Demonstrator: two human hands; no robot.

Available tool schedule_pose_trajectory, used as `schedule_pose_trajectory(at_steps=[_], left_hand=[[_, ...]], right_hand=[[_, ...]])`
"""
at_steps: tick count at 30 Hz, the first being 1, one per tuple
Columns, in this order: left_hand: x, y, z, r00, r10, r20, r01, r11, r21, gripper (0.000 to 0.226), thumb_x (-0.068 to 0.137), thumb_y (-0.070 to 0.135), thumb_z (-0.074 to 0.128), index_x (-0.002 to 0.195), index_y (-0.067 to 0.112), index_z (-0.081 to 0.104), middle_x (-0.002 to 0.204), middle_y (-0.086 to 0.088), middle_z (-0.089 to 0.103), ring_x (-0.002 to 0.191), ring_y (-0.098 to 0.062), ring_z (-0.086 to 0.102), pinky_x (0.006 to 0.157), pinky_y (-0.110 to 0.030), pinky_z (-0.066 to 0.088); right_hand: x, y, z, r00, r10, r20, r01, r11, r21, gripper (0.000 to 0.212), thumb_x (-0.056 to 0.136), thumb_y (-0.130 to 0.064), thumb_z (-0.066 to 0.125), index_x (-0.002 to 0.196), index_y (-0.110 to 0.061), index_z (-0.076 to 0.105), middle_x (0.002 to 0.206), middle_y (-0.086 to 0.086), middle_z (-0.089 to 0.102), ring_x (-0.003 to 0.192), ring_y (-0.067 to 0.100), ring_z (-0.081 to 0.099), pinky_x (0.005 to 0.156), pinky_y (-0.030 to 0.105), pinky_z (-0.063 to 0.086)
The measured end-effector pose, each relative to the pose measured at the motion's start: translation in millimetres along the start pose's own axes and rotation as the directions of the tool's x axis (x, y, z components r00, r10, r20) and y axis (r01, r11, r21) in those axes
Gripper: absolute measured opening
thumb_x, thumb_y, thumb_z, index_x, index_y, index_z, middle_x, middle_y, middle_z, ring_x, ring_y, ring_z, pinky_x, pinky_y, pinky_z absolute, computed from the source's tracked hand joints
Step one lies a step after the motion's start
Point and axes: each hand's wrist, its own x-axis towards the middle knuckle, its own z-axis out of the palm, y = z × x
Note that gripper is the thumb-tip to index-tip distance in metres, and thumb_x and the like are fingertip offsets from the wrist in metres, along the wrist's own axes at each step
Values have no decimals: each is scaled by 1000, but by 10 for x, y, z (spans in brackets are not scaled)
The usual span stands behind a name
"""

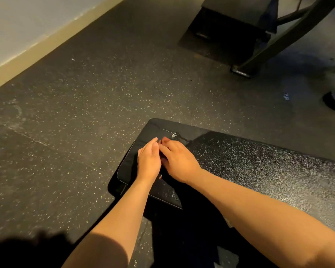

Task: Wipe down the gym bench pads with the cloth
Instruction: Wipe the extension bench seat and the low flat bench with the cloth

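Forearms (249,206) reach to the end of the bench pad (259,167), where the hands meet: left hand (149,161) flat, fingers straight; right hand (179,161) curled, grasping what I cannot tell. No cloth distinguishable against the black; wiping looks barely begun.

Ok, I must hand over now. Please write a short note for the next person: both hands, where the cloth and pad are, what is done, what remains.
Left hand: flat, fingers straight, pressing on the end of the bench pad.
Right hand: close beside it, fingertips bent down; whether they pinch anything is unclear.
Cloth: seemingly the dark smooth sheet under both hands, hard to tell from the black pad.
Done: cannot be judged; no wipe marks show.
To do: probably the long textured stretch to the right; mind the torn spot by the fingertips.
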Motion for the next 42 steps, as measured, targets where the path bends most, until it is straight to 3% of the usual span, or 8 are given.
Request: schedule_pose_trajectory(at_steps=[6,9,17,23,28,32,37,42], left_hand=[[-59,-16,17,999,32,20,-33,999,41,43,108,33,31,146,26,52,143,12,50,142,-6,28,117,-25,21],[-16,25,39,1000,15,-7,-14,999,51,44,108,33,29,146,27,50,148,8,51,143,-9,28,114,-29,22],[166,-6,57,1000,7,2,-7,1000,11,49,104,48,24,141,36,55,145,12,54,140,-13,39,120,-46,27],[55,-51,82,993,111,-47,-106,988,108,49,106,44,25,143,30,54,144,13,54,139,-8,39,120,-39,23],[37,-51,72,994,11,-105,-19,997,-74,42,108,36,31,139,30,57,141,11,57,133,-6,48,107,-19,37],[4,-38,92,993,56,-106,-56,998,4,41,108,31,32,137,26,60,140,9,58,133,-9,45,116,-35,33],[-18,-81,115,984,162,-79,-146,974,172,41,109,28,32,141,23,57,146,8,54,137,-7,38,119,-35,26],[16,-72,123,988,120,-93,-111,989,98,46,107,35,29,141,23,58,144,8,56,137,-9,41,119,-40,30]], right_hand=[[195,415,-192,962,256,-91,-262,963,-68,18,103,-34,43,110,-21,53,114,-2,47,110,20,48,85,33,40],[211,344,-71,984,171,-55,-175,982,-78,32,90,-30,46,109,-10,63,121,6,52,112,28,49,95,44,45],[253,184,-5,996,-31,88,33,999,-27,29,92,-29,44,108,-17,65,112,0,62,103,23,55,93,38,44],[384,484,-117,975,221,-13,-221,969,-115,43,88,-33,39,119,-17,64,133,3,54,117,26,48,102,43,41],[197,198,-3,999,22,38,-17,993,-115,41,88,-33,41,114,-16,68,136,0,56,111,25,50,100,37,44],[130,214,22,996,-83,19,85,984,-158,36,90,-29,44,112,-15,69,134,2,58,113,28,51,96,41,43],[257,333,-115,969,245,-26,-246,953,-178,41,92,-26,35,118,-11,63,144,6,47,143,32,30,114,51,29],[122,76,8,1000,19,4,-18,994,-104,43,93,-29,35,115,-11,67,132,4,59,127,26,48,104,42,39]])
